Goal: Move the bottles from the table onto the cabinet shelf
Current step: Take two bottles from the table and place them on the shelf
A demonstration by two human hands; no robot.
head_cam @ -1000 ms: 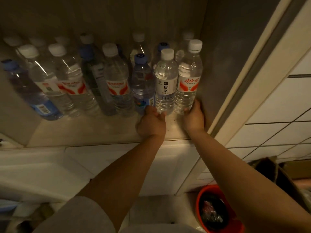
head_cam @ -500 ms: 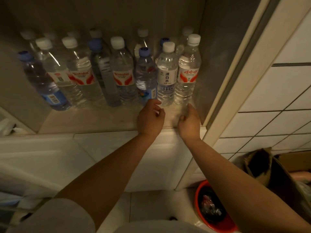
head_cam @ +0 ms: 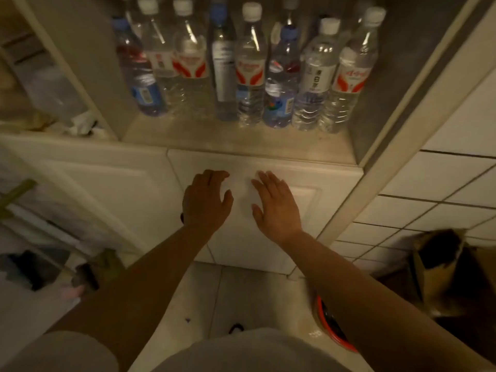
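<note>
While both hands hang in front of the white panelled cabinet door (head_cam: 308, 194), neither holds anything: the left hand (head_cam: 205, 201) has its fingers loosely bent with its grip apart, and the right hand (head_cam: 276, 205) is spread flat, fingers straight, its grip apart too. Both sit below the shelf edge, near each other but not touching, and well clear of the bottles.

Farther off, the bottles (head_cam: 249, 73) stand upright in a crowded row on the cabinet shelf (head_cam: 236, 140), a pale, dusty, matte surface set in a recess with grey side walls. They are clear ribbed plastic, slim and cylindrical with tapering shoulders. Most carry white screw caps and red-and-white wrap labels. At the left end stands a bottle with a blue cap and blue label (head_cam: 142, 84); right of centre stands another blue-capped one (head_cam: 281, 84). Beside that is a white-labelled bottle with dark printed characters (head_cam: 315, 76), and at the far right a red-labelled bottle (head_cam: 350, 79) stands just beside the grey wall. More caps show dimly behind the front row.

To the right lies white square tiling with dark grout (head_cam: 442, 189). Low on the right, a round red bucket (head_cam: 330, 326) peeks past the right forearm, and a brown cardboard box (head_cam: 440, 267) stands near it on the smooth tiled floor (head_cam: 249, 296).
</note>
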